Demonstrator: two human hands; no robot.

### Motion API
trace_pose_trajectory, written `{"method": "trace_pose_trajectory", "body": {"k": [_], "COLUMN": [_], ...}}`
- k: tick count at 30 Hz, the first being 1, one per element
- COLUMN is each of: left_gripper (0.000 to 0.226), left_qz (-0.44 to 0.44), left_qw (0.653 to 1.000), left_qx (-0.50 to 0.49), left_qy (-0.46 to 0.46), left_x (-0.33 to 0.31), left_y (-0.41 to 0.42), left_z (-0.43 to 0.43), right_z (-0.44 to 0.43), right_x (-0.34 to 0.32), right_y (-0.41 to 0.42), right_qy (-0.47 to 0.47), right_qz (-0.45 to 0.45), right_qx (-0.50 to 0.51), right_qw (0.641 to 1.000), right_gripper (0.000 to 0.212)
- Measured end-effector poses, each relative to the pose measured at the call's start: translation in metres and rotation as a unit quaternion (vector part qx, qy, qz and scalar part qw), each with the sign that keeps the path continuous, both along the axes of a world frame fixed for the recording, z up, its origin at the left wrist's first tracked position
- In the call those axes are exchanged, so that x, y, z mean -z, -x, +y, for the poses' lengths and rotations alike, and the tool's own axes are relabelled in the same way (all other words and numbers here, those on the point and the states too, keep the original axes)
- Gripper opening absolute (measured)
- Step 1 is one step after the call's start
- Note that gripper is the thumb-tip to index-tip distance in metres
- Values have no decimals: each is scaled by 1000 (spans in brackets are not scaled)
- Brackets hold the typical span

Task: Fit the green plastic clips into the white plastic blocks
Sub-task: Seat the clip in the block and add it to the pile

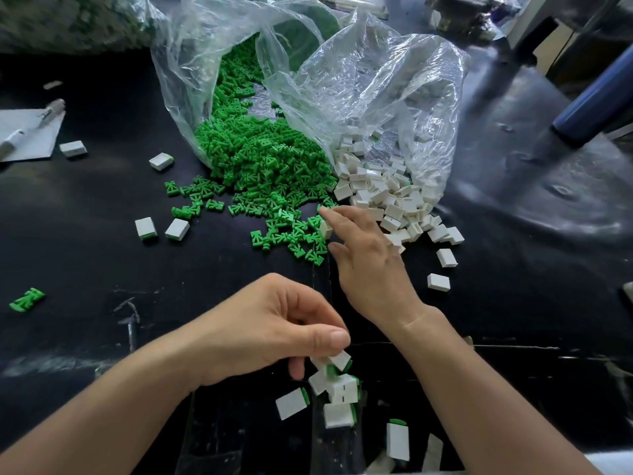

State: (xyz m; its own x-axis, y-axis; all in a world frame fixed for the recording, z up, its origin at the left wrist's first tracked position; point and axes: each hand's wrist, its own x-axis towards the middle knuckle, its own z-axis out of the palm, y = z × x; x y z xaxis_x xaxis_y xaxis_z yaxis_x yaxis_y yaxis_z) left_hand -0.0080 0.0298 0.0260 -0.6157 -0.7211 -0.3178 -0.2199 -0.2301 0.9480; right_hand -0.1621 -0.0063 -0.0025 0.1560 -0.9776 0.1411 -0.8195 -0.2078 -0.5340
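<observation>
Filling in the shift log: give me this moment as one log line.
left hand: pinches white plastic block with green clip fitted | right hand: fingertips at edge of green plastic clip pile, grip unclear
</observation>
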Motion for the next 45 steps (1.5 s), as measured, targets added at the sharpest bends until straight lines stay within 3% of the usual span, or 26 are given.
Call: {"method": "trace_pose_trajectory", "body": {"k": [6,9,15,19,27,30,36,40,45], "left_gripper": [26,10,19,34,20,20,21,21,22], "left_qz": [6,-2,66,95,86,91,94,95,94], "left_qw": [996,985,943,946,945,944,943,944,946], "left_qx": [-93,-174,-324,-308,-315,-318,-319,-315,-311], "left_qy": [3,12,-27,-28,-4,-7,-12,-12,-13], "left_x": [1,4,8,8,12,12,11,12,12], "left_y": [1,1,-1,-2,-3,-2,-2,-2,-2], "left_z": [-3,-6,-16,-15,-16,-16,-16,-15,-15], "right_z": [-2,-2,3,10,7,4,2,1,1], "right_x": [2,0,-14,-15,-11,-8,0,0,-2], "right_y": [1,4,7,-3,0,2,-2,-1,-2], "right_qy": [26,29,-33,-65,-26,16,-4,-7,-27], "right_qz": [-15,-27,-242,-264,-232,-139,17,10,9], "right_qx": [-1,11,-36,-114,-58,-17,-23,-14,-12], "right_qw": [1000,999,969,956,971,990,1000,1000,1000], "right_gripper": [31,26,26,30,19,22,33,21,27]}}
